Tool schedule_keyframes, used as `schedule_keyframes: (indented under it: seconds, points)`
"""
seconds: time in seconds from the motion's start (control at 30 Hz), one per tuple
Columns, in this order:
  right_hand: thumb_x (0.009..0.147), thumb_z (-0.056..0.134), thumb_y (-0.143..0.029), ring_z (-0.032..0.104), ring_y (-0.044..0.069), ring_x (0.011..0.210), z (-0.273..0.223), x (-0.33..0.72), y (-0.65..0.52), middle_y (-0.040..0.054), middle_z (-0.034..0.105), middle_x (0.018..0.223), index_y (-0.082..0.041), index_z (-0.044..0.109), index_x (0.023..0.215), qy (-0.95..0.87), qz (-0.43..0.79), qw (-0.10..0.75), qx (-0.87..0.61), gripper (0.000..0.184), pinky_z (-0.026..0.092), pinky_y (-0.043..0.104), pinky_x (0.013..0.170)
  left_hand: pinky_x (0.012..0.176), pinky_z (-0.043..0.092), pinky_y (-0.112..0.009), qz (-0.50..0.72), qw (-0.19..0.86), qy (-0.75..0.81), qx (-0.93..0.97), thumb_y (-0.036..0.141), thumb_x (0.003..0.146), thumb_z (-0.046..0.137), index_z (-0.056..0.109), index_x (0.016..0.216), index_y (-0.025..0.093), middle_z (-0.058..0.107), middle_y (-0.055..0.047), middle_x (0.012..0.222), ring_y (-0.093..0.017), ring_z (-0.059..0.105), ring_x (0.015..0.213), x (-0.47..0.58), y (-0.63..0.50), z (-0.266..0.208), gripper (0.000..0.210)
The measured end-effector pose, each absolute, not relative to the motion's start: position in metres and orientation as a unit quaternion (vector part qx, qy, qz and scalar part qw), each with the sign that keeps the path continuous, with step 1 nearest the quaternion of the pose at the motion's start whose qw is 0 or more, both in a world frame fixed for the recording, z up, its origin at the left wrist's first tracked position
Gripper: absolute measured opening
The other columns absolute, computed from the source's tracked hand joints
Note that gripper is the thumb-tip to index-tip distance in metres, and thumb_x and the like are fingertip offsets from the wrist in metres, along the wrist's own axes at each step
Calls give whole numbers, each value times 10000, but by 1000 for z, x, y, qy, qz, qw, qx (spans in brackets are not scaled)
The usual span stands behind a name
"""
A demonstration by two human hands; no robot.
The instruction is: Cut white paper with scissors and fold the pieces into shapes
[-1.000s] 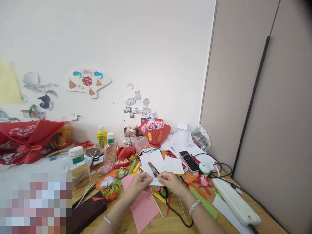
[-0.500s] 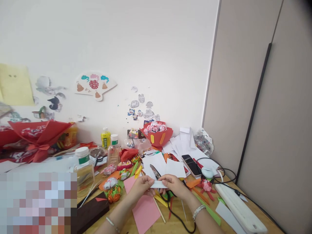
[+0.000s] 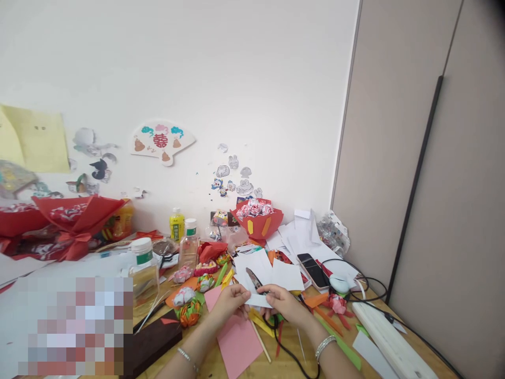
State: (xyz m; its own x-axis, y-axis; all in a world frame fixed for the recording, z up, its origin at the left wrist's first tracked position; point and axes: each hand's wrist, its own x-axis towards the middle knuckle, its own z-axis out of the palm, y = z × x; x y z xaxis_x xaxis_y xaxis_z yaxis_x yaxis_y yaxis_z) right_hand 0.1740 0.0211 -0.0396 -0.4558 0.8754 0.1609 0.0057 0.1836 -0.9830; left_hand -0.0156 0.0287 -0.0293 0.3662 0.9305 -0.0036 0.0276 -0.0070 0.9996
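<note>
A small folded strip of white paper is stretched between my two hands above the table. My left hand pinches its left end, and my right hand grips the right end with thumb and fingers. Just behind the strip lies a dark, long tool, perhaps a glue gun or cutter, on white paper sheets. Below my hands are a pink paper sheet and a thin wooden stick. Fingers under the strip are partly hidden.
Folded paper flowers and clear bottles crowd the left. A red paper bouquet stands at the back. To the right are a phone, black cables and a white power strip. A dark box sits front left.
The view has shifted slightly, so the whole scene sits a little farther right. Both hands keep hold of the white strip, which now slants down a little towards the right.
</note>
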Motion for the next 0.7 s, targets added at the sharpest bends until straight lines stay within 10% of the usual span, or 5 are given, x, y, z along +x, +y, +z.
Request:
schedule_keyframes:
  seconds: [0.53, 0.7]
  points:
    - [812, 462, -261, 515, 111, 499, -44, 162, 15, -27, 571, 600, -174, 613, 966, -720, 378, 423, -400, 232, 370, 212, 491, 466, 410, -211, 414, 679, 349, 496, 276, 570, 673, 536, 727, 180, 614, 33, 511, -103, 544, 429, -12, 17, -19, 230]
    - [824, 503, -336, 581, 212, 888, -38, 156, 5, 68, 642, 988, -196, 599, 1037, -750, 326, 447, -363, 272, 438, 307, 773, 537, 450, -215, 456, 714, 315, 428, 237, 578, 705, 575, 726, 152, 622, 12, 551, -100, 577, 497, -15, 17, -20, 214]
